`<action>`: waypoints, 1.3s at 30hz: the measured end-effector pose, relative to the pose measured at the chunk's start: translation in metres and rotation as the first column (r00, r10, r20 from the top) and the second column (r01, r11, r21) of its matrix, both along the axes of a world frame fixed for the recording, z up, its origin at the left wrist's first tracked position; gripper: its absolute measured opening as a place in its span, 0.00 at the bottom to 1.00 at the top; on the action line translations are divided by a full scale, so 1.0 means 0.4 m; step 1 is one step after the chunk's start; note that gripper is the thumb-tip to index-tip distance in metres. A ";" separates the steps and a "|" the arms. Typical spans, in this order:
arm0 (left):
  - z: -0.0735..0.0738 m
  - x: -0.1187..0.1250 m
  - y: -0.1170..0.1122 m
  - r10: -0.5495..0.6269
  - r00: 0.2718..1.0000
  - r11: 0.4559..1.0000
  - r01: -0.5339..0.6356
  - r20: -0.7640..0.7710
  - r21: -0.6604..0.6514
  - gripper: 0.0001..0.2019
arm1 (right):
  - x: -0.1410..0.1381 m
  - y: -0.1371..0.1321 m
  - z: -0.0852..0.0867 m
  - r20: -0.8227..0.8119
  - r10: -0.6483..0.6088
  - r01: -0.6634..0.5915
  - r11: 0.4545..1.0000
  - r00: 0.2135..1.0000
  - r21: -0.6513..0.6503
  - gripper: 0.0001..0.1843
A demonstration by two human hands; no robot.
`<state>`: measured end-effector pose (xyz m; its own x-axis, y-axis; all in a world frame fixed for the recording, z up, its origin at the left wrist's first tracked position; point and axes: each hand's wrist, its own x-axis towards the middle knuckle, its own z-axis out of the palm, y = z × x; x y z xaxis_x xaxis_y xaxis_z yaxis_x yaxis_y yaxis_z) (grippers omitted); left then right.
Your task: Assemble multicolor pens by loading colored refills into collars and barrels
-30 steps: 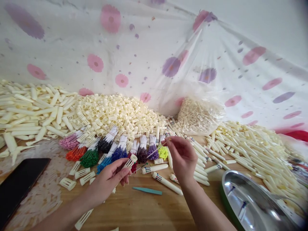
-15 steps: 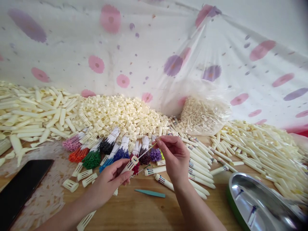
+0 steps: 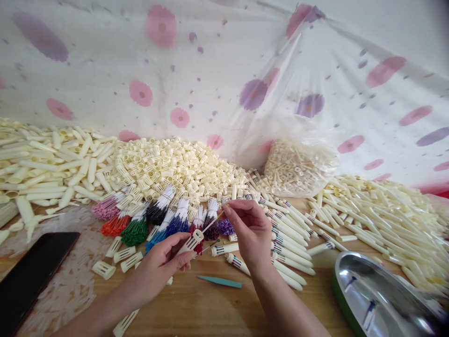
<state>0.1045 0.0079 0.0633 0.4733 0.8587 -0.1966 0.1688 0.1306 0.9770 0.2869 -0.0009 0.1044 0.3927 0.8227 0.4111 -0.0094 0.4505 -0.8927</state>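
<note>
My left hand (image 3: 162, 263) grips a cream slotted pen barrel (image 3: 191, 243), tilted with its ringed end up and to the right. Dark blue shows in the slots. A thin pen refill (image 3: 212, 224), white with a yellowish end, is pinched between the thumb and fingers of my right hand (image 3: 250, 231). Its lower tip is at the barrel's ringed opening; how deep it sits I cannot tell. Another thin rod (image 3: 209, 248) sticks out beside my left fingers. Just behind the hands lie refill bundles, among them blue (image 3: 177, 224), green (image 3: 134, 230) and black (image 3: 159, 210) ones.
Slotted barrels (image 3: 168, 164) are heaped at the back. Pen tubes (image 3: 379, 224) pile up on the right, near a metal tray (image 3: 379, 281). Filled pens (image 3: 291, 243) lie right of my hands. Teal tweezers (image 3: 219, 281) rest in front; a phone (image 3: 35, 276) lies left.
My right hand has moved slightly left and down toward the barrel, and less of the refill shows between hand and opening. My left hand keeps its hold on the barrel.
</note>
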 end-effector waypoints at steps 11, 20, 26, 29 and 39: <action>0.004 0.000 0.000 0.007 1.000 1.000 -0.007 -0.010 -0.017 0.19 | 0.011 0.000 -0.003 -0.026 -0.011 0.010 1.000 1.000 -0.014 0.06; -0.003 -0.002 -0.002 -0.016 1.000 1.000 0.016 0.003 -0.014 0.18 | 0.000 0.002 0.000 -0.012 -0.009 0.009 1.000 1.000 -0.024 0.07; -0.002 -0.003 -0.004 -0.001 1.000 1.000 0.001 0.001 -0.026 0.20 | 0.020 0.003 0.002 -0.042 -0.022 0.021 1.000 0.999 -0.024 0.07; -0.003 -0.004 -0.005 0.001 1.000 1.000 -0.001 -0.003 -0.024 0.20 | 0.011 0.003 0.000 -0.040 0.000 -0.001 1.000 0.999 -0.031 0.07; 0.008 0.002 -0.004 -0.002 1.000 0.999 0.003 0.010 -0.035 0.19 | -0.015 -0.001 -0.006 -0.145 0.078 -0.086 0.995 0.986 -0.046 0.05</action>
